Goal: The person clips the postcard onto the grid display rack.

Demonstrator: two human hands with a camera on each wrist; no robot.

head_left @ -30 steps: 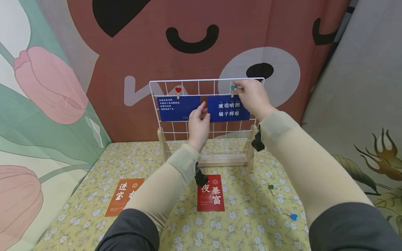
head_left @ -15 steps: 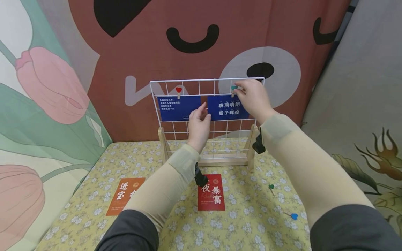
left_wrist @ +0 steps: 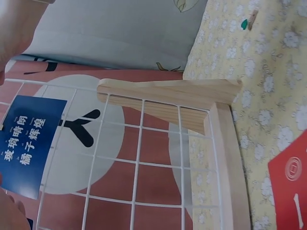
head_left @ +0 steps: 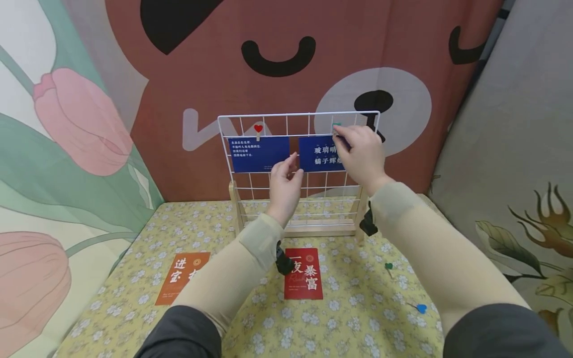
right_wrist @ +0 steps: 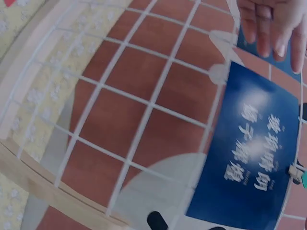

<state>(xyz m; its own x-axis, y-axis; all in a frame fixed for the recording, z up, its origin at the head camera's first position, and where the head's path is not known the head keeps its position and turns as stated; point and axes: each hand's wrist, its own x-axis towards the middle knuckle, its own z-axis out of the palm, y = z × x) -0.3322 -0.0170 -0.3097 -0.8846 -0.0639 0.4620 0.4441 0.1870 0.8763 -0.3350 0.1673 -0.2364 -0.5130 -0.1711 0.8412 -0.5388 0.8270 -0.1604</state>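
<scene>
White wire grid rack (head_left: 268,122) stands upright on its wooden base (head_left: 313,229) at the back of our flowered yellow cloth (head_left: 358,318), and both our hands are up against it. Our right hand (head_left: 363,151) sits high on the rack's right side, fingers curled in toward the top edge of the right blue card (head_left: 320,154), right where a small green clip (head_left: 336,125) peeks out above our knuckles. From the head view the fingers look pinched at that clip, though the hand hides the contact itself. In the right wrist view the clip (right_wrist: 300,175) shows at the card's edge (right_wrist: 249,153), gripping it against the wire.

Our left hand (head_left: 284,181) is lower and nearer the middle, thumb and forefinger held close together at the lower left corner of that same card; whether they actually nip the paper or only brush it, we cannot tell. The other fingers are loosely bent.

To the left, a second blue card (head_left: 258,154) hangs from the grid under a red heart clip (head_left: 258,129), apart from both hands. Down on the cloth lie a red card (head_left: 304,276) just in front of the base, an orange card (head_left: 181,271) further left, a green heart clip (head_left: 388,267) and a blue heart clip (head_left: 420,308) off to the right. The left wrist view shows the wooden foot (left_wrist: 192,96) of the rack and the wire above it.
</scene>
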